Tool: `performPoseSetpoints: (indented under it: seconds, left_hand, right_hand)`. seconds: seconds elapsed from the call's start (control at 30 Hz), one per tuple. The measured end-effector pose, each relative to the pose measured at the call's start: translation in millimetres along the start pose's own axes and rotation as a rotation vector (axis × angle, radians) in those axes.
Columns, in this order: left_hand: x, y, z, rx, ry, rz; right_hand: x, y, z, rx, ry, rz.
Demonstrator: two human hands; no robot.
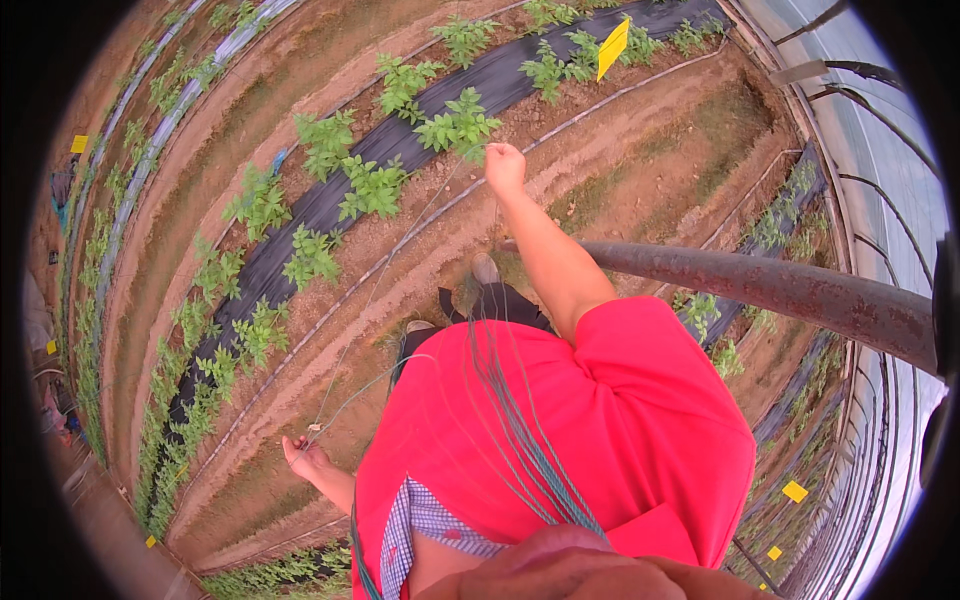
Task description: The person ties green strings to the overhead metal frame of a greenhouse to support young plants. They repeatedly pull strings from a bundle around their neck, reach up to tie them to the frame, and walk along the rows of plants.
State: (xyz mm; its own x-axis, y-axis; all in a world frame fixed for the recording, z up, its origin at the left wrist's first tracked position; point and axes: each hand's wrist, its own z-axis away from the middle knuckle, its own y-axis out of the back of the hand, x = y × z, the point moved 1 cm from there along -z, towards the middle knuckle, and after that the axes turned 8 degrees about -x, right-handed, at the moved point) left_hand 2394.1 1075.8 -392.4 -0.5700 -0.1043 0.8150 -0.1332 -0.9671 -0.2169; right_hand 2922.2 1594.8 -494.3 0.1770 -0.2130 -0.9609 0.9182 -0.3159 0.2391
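My right hand (504,163), at the end of the outstretched arm, pinches a thin green twine (390,259) beside a leafy young plant (459,127). The twine runs slantwise down to my left hand (306,456), low on the left, whose fingers hold it loosely. A small pale object (313,427) sits on the twine just above those fingers; what it is I cannot tell. A bundle of green twine (536,457) hangs from my neck over the red shirt (645,420), and one strand loops from the belly towards my left hand.
Plants line a bed covered with black plastic mulch film (480,79), with a drip hose (409,236) alongside. A rusty metal pole (750,281) juts in from the right, close to my right arm. A yellow sticky card (613,49) stands over the bed. Greenhouse film (885,142) walls the right side.
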Motion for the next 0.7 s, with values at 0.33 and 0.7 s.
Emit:
performPoseSetpoints:
  seconds: [0.33, 0.7]
  left_hand:
    - [-22, 139, -68, 0.082, 0.205, -0.024]
    - [-45, 122, -110, 0.251, 0.548, 0.069]
  right_hand:
    - [-128, 90, -146, 0.411, -0.122, -0.87]
    - [-357, 224, -180, 0.227, 0.228, -0.637]
